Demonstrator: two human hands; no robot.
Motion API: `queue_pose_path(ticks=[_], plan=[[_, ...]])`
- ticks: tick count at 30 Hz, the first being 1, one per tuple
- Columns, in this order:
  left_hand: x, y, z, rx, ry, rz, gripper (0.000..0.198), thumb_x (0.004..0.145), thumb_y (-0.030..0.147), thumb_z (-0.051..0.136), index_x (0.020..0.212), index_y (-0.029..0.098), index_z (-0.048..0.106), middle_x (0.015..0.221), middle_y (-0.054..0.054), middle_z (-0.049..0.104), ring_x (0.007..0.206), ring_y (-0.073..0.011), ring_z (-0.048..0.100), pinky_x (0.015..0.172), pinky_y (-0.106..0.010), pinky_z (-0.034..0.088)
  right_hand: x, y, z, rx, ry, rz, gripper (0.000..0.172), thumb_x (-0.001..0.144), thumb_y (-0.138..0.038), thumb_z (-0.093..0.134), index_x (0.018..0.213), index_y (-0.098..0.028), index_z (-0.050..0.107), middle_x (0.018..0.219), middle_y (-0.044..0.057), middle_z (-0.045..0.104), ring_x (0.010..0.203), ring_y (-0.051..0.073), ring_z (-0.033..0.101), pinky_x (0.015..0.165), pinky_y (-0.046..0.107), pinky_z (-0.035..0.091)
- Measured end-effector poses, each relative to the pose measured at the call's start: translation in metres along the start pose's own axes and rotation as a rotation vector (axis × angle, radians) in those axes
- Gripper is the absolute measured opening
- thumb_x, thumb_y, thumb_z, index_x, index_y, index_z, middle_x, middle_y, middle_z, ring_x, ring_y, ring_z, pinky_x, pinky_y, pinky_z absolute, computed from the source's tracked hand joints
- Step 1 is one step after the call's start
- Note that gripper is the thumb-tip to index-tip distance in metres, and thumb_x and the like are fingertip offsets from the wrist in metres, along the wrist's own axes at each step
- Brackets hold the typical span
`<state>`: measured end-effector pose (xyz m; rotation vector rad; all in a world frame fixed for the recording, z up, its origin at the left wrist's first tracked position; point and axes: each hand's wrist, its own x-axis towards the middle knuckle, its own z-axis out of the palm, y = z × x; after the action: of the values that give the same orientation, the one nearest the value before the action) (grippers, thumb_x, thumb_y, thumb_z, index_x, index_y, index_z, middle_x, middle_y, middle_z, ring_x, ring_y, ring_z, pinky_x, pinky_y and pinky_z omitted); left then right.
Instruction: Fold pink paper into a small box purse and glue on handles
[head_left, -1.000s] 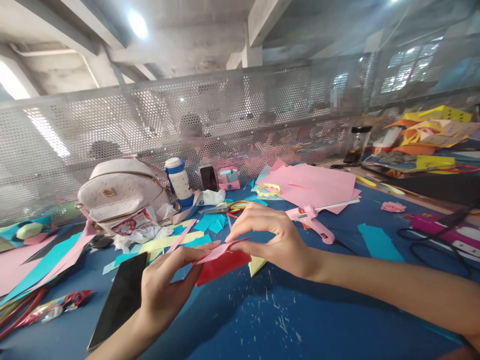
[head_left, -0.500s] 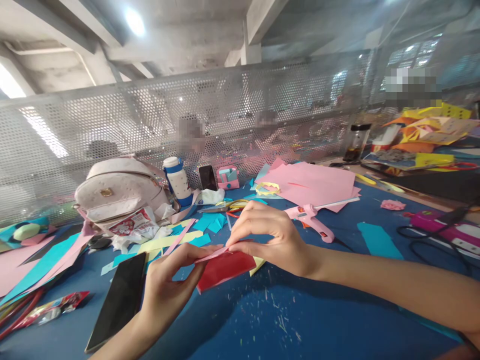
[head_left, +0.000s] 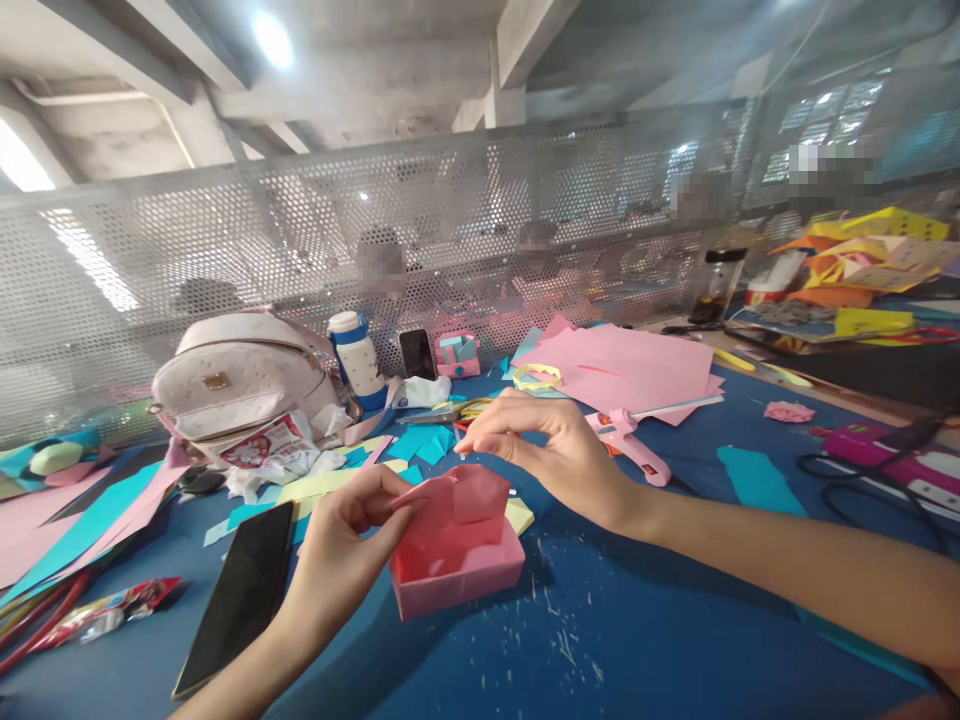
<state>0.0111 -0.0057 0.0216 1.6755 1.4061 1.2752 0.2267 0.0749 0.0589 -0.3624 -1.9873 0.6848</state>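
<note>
A small pink paper box stands tilted above the blue table, its inside facing me and two rounded flaps raised at the back. Between the thumb and fingers of my left hand the left end of the raised flap is pinched. My right hand hovers just above and right of the box, apart from it, with bent fingers and the thumb below them. No clear object shows in it. Behind that hand lies a pink glue gun. Pale yellow paper shows beside the box's right side.
A black phone lies left of my left arm. Further back are a pale backpack, a bottle, a propped phone and pink paper sheets. Blue paper scraps lie mid-table. A purple power strip with cables sits right.
My right hand has let go of the pink flap and lifted slightly. The box has tipped so that its pink front and open inside now show. My left hand keeps its pinch.
</note>
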Motion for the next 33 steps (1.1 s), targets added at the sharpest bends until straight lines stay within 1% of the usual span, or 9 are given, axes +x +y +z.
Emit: queue_pose_path(ticks=[3, 6, 11, 16, 19, 22, 26, 28, 33], plan=[[0.001, 0.0, 0.0, -0.026, -0.003, -0.013, 0.017, 0.085, 0.029, 0.061, 0.073, 0.017, 0.059, 0.067, 0.0, 0.068, 0.065, -0.0152, 0.068, 0.054, -0.018, 0.048, -0.001, 0.005, 0.002, -0.056, -0.103, -0.089, 0.011, 0.09, -0.024, 0.064, 0.093, -0.025, 0.075, 0.092, 0.0, 0.074, 0.088, 0.016, 0.063, 0.083, 0.033, 0.045], [-0.001, 0.004, 0.003, -0.033, -0.036, -0.006, 0.018, 0.084, 0.029, 0.062, 0.071, 0.017, 0.059, 0.065, 0.001, 0.067, 0.063, -0.0142, 0.067, 0.053, -0.018, 0.048, -0.004, 0.009, 0.005, -0.089, -0.136, -0.115, 0.007, 0.085, -0.026, 0.07, 0.09, -0.024, 0.074, 0.09, 0.0, 0.074, 0.085, 0.016, 0.062, 0.085, 0.035, 0.043], [-0.008, 0.012, 0.01, -0.025, -0.014, -0.046, 0.018, 0.084, 0.027, 0.063, 0.069, 0.017, 0.059, 0.063, 0.002, 0.068, 0.061, -0.0129, 0.068, 0.054, -0.016, 0.048, -0.007, 0.01, 0.005, -0.094, -0.126, -0.083, 0.012, 0.084, -0.03, 0.071, 0.078, -0.02, 0.072, 0.077, 0.0, 0.069, 0.078, 0.015, 0.058, 0.079, 0.033, 0.043], [-0.004, 0.007, 0.009, -0.041, -0.086, -0.066, 0.021, 0.083, 0.029, 0.066, 0.069, 0.017, 0.057, 0.062, 0.001, 0.069, 0.056, -0.0112, 0.063, 0.05, -0.015, 0.044, -0.005, 0.01, 0.005, -0.063, -0.142, -0.035, 0.015, 0.088, -0.029, 0.066, 0.077, -0.019, 0.069, 0.076, 0.001, 0.066, 0.079, 0.015, 0.057, 0.076, 0.031, 0.044], [-0.001, 0.003, 0.007, -0.083, -0.091, -0.103, 0.024, 0.08, 0.032, 0.07, 0.069, 0.017, 0.055, 0.058, 0.001, 0.067, 0.051, -0.0093, 0.058, 0.046, -0.015, 0.04, -0.002, 0.01, 0.006, -0.03, -0.16, 0.042, 0.017, 0.089, -0.026, 0.065, 0.074, -0.017, 0.068, 0.077, 0.001, 0.066, 0.079, 0.014, 0.058, 0.075, 0.029, 0.044], [0.001, 0.0, 0.006, -0.148, -0.106, -0.137, 0.027, 0.076, 0.033, 0.074, 0.069, 0.017, 0.054, 0.056, 0.002, 0.065, 0.049, -0.0086, 0.055, 0.044, -0.014, 0.037, 0.0, 0.01, 0.007, 0.002, -0.174, 0.15, 0.018, 0.089, -0.024, 0.065, 0.073, -0.016, 0.067, 0.075, 0.0, 0.066, 0.074, 0.012, 0.057, 0.067, 0.026, 0.042], [0.003, -0.001, 0.007, -0.227, -0.132, -0.181, 0.03, 0.079, 0.036, 0.072, 0.069, 0.016, 0.053, 0.053, 0.003, 0.062, 0.046, -0.0069, 0.052, 0.044, -0.014, 0.035, 0.0, 0.01, 0.009, 0.048, -0.184, 0.263, 0.018, 0.09, -0.024, 0.063, 0.075, -0.016, 0.068, 0.075, -0.001, 0.067, 0.07, 0.011, 0.057, 0.061, 0.024, 0.039], [0.004, 0.0, 0.008, -0.251, -0.14, -0.197, 0.031, 0.079, 0.036, 0.073, 0.069, 0.016, 0.052, 0.053, 0.004, 0.061, 0.045, -0.0061, 0.05, 0.044, -0.013, 0.035, -0.001, 0.011, 0.01, 0.042, -0.175, 0.265, 0.017, 0.09, -0.023, 0.063, 0.076, -0.017, 0.069, 0.076, -0.001, 0.067, 0.071, 0.01, 0.057, 0.063, 0.024, 0.04], [0.005, 0.001, 0.009, -0.298, -0.137, -0.226, 0.033, 0.073, 0.037, 0.077, 0.068, 0.016, 0.052, 0.051, 0.004, 0.06, 0.043, -0.005, 0.046, 0.044, -0.014, 0.032, -0.001, 0.01, 0.009, -0.079, -0.123, 0.174, 0.014, 0.084, -0.021, 0.07, 0.071, -0.018, 0.07, 0.075, -0.001, 0.067, 0.071, 0.011, 0.055, 0.066, 0.025, 0.04]])
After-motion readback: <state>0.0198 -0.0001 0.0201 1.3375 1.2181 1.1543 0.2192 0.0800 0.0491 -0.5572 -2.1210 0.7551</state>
